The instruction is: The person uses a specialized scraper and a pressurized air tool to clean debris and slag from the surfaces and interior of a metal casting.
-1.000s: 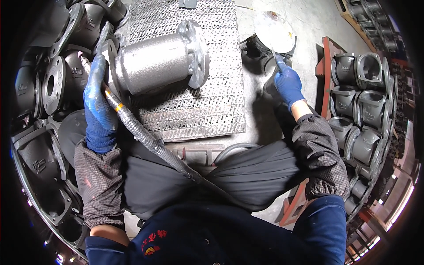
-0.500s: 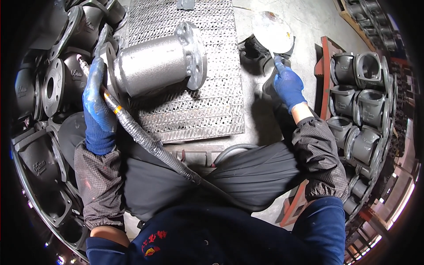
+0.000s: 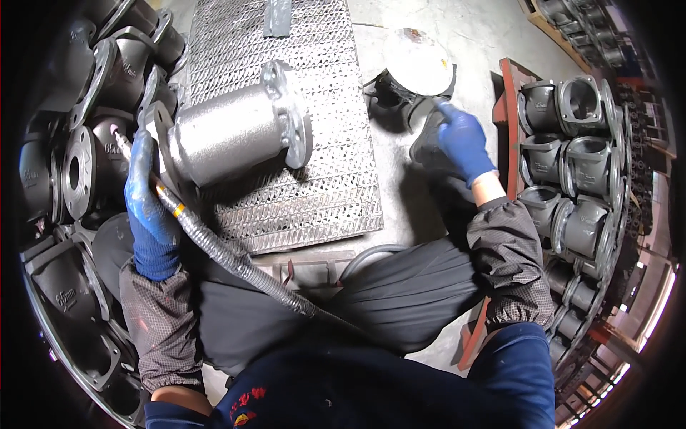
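Note:
My left hand, in a blue glove, is closed round a slim air tool with a pink tip, its fingers lying along the near flange of a grey flanged pipe casting. From that hand a tape-wrapped hose runs back across my lap. The casting lies on its side on a perforated metal plate. My right hand, also blue-gloved, is just below a white round disc, index finger stretched out toward it. Its other fingers look bent and are partly hidden; nothing shows in them.
Grey castings are stacked close on my left. More castings stand in rows on the right, beside a red frame. A dark support is under the disc. A grey block lies on the plate's far end.
The view has shifted slightly, so the plate and casting appear lower and further left. My right fingertip has drawn away from the disc; my left hand keeps its place at the flange.

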Motion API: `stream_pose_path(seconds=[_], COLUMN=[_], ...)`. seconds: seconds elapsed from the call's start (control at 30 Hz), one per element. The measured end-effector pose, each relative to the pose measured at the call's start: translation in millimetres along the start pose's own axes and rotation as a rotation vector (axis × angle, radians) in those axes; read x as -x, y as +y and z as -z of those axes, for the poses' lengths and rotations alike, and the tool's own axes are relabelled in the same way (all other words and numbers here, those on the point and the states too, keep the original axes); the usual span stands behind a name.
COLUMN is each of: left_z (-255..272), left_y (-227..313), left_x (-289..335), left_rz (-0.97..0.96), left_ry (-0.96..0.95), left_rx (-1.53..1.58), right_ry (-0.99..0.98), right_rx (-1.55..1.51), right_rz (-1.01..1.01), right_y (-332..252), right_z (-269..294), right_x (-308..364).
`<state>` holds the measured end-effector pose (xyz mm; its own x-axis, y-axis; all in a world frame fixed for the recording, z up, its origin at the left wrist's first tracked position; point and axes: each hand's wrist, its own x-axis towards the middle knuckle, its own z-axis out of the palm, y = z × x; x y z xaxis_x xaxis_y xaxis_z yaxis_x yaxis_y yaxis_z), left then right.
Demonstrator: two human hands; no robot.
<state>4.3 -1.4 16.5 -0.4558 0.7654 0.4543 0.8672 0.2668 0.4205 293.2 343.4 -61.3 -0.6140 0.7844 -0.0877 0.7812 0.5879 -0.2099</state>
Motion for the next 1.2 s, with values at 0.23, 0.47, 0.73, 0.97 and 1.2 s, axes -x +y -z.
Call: stream_pose_path(seconds=[0.23,0.47,0.73,0.97,1.2], left_z=[-2,-1,-2,0,-3], left_y=[3,-1,-7,2,-10], left_x=[3,4,10,7,14], left_rz=[0.021,0.168,0.108,0.132,0.251], left_ry=[-0.025,-0.057,-0.015,-0.040,-0.014], left_rx=[-0.022,0.146,0.171,0.114,0.301], right_ry=[0.119,0.200,0.177,0.185,0.139], right_rx=[-0.056,0.015,0.028,0.020,0.035], right_rz=[-0.165,-0.020,-0.027,-0.033,-0.093], right_y=[39,63,60,59,48], right_z=[23,7,4,4,10], right_x=[-31,-48,-53,-53,-51])
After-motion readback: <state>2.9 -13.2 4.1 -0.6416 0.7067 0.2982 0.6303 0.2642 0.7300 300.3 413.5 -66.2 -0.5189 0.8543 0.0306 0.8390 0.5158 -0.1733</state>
